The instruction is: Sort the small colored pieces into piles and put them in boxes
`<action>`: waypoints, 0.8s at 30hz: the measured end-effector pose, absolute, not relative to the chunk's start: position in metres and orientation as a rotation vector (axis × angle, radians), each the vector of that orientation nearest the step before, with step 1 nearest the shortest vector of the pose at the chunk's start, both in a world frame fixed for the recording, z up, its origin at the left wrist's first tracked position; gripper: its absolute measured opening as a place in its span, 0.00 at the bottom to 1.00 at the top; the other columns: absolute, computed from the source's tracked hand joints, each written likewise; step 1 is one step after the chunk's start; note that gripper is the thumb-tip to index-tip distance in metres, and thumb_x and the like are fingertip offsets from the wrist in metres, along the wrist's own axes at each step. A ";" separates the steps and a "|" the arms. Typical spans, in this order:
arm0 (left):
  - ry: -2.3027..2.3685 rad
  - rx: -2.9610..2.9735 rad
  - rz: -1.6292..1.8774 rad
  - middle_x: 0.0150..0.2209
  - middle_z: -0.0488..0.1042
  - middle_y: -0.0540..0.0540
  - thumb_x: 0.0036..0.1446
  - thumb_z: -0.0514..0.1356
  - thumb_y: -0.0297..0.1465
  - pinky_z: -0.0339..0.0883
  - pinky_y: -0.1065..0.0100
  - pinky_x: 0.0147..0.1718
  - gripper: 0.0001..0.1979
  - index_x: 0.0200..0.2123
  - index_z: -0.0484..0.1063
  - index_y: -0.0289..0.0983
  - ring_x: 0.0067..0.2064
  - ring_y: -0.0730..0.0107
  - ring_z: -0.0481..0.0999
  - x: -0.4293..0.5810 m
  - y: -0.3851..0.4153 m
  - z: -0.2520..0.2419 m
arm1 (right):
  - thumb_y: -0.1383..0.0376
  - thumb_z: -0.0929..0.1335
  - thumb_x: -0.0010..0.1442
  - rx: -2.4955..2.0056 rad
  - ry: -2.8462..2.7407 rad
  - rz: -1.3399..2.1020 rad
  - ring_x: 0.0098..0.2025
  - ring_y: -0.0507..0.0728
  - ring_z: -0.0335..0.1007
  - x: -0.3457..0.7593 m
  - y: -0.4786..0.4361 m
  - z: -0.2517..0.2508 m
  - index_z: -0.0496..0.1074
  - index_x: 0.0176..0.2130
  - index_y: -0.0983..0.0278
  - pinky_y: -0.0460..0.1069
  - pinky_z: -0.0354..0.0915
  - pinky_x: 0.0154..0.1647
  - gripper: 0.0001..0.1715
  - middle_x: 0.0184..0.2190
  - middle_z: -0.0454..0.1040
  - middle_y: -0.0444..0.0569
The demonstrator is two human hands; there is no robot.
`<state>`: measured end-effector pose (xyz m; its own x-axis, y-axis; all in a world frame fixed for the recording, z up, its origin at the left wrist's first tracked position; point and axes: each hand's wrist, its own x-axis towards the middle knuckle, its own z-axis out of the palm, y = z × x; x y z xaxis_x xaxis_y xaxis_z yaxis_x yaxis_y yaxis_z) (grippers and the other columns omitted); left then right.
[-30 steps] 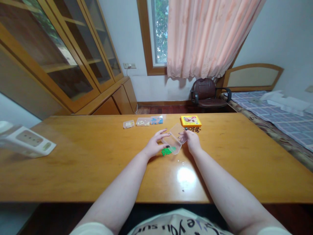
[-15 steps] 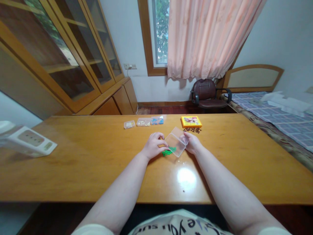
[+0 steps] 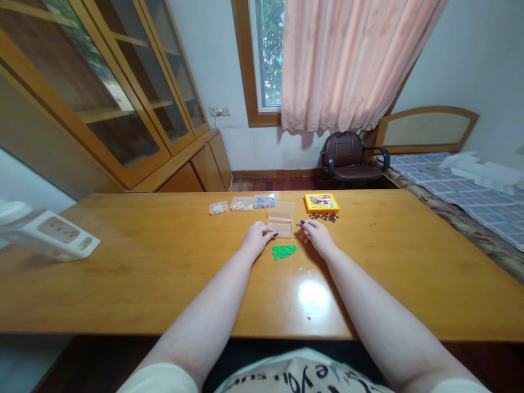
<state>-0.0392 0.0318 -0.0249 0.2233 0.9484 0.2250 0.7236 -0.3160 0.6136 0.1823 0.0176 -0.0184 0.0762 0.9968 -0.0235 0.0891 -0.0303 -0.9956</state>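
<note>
A clear plastic box (image 3: pixel 280 228) stands on the table with its hinged lid (image 3: pixel 281 210) raised at the back. At the box's left front corner is my left hand (image 3: pixel 257 238), its thumb and fingers closed on that side. My right hand (image 3: pixel 317 236) is just off the box's right side, fingers apart and bent, with nothing visible in them. Directly in front of the box lies a loose pile of small green pieces (image 3: pixel 283 251). Small brown pieces (image 3: pixel 325 217) are spread beyond my right hand.
A yellow printed box (image 3: pixel 321 203) lies behind the brown pieces. Farther left are clear boxes with blue pieces (image 3: pixel 265 202), cream pieces (image 3: pixel 242 204) and pale contents (image 3: pixel 218 208). A white appliance (image 3: pixel 57 234) is at the table's left. One tiny dark piece (image 3: pixel 309 318) lies near the front edge.
The clear box went from tilted above the green pieces to standing on the table behind them. My right hand let go of it, and the green pile is now fully exposed.
</note>
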 end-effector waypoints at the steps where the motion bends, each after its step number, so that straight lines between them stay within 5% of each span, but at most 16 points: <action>1: 1.536 2.144 0.783 0.30 0.69 0.48 0.54 0.61 0.37 0.64 0.67 0.37 0.09 0.34 0.79 0.39 0.35 0.68 0.70 -0.039 0.032 -0.025 | 0.53 0.65 0.51 -1.363 -1.280 1.085 0.19 0.50 0.59 0.182 0.016 -0.018 0.70 0.28 0.65 0.45 0.56 0.20 0.18 0.19 0.68 0.44; 8: 1.384 2.223 0.657 0.34 0.73 0.47 0.54 0.59 0.35 0.64 0.66 0.41 0.10 0.37 0.79 0.41 0.38 0.66 0.72 -0.040 0.024 -0.017 | 0.57 0.65 0.54 -1.558 -1.876 0.818 0.25 0.52 0.63 0.191 0.009 -0.011 0.70 0.26 0.64 0.46 0.56 0.26 0.14 0.22 0.71 0.44; 24: 1.509 2.250 0.600 0.34 0.71 0.46 0.53 0.61 0.34 0.65 0.66 0.40 0.07 0.32 0.78 0.39 0.38 0.66 0.71 -0.048 0.021 -0.005 | 0.63 0.72 0.47 -1.464 -2.130 0.945 0.25 0.51 0.65 0.202 0.008 -0.009 0.79 0.35 0.61 0.46 0.58 0.27 0.12 0.23 0.74 0.43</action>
